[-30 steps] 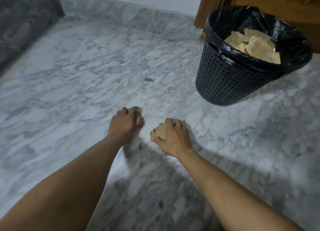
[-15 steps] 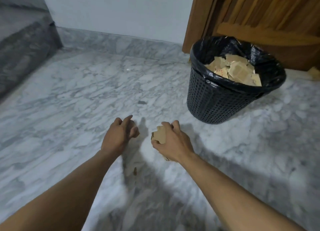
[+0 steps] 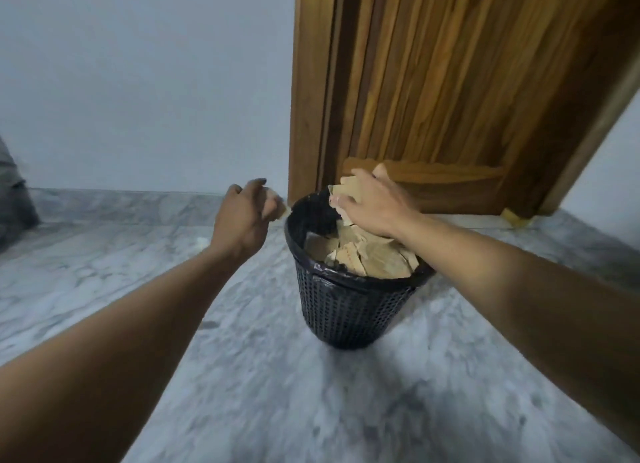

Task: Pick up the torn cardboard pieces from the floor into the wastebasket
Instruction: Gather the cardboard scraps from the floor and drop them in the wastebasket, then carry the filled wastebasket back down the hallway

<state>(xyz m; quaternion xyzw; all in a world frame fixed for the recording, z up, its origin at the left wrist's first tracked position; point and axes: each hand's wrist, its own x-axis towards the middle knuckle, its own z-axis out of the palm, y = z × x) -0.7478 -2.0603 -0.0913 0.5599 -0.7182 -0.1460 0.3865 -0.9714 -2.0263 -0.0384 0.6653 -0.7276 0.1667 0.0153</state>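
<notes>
The right hand (image 3: 372, 204) is directly above the open mouth of the wastebasket (image 3: 349, 310), its grip curled closed around a wad of torn cardboard pieces (image 3: 348, 189) whose edges stick out past the fingers on the far-left side; the bin lies straight below it, so a release should drop the wad onto the cardboard heap (image 3: 367, 254) that already fills the liner nearly to the rim. The left hand (image 3: 244, 216) is just outside the rim on the bin's left, apart from it, its grip loosely closed on a small scrap (image 3: 282, 213) that pokes toward the bin; it would have to travel rightward over the rim before letting go. The right hand is therefore the nearer one to a drop. A second ago both hands were low on the marble floor (image 3: 311, 410), well short of the bin, the right gathering cardboard; since then both have risen and reached forward to it. A yellowish bit (image 3: 516, 216) lies by the wooden door (image 3: 450, 98).
</notes>
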